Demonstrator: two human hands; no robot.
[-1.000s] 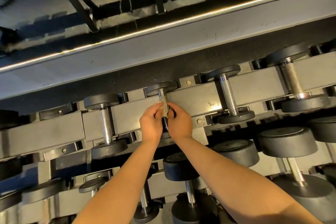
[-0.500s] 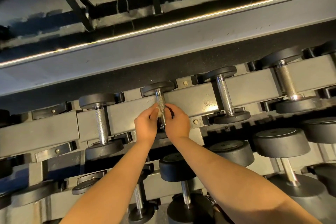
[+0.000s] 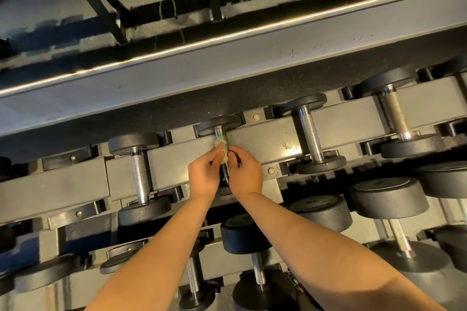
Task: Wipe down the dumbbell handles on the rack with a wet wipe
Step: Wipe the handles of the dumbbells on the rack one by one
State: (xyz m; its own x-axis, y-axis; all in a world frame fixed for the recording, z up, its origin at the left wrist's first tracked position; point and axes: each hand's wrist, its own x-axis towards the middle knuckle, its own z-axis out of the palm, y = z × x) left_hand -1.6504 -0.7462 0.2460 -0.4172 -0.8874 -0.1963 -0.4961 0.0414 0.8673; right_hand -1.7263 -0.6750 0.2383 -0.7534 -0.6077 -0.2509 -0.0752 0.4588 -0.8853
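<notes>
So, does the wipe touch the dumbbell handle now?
Touching. The head view shows the wipe pressed on the handle, no gap; left hand and right hand pinch it there.

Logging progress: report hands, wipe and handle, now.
Left hand and right hand both pinching wipe. Wipe wrapped round middle top-row handle, upper part. Dumbbell on the right stands apart; nothing blocking.

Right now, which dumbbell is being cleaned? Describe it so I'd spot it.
Start at the grey rack, top rail. The smallest dumbbell lies mid-row there. Unlike its bare-handled neighbours, its handle wears a pale wipe, pinched by the left hand and right hand.
</notes>
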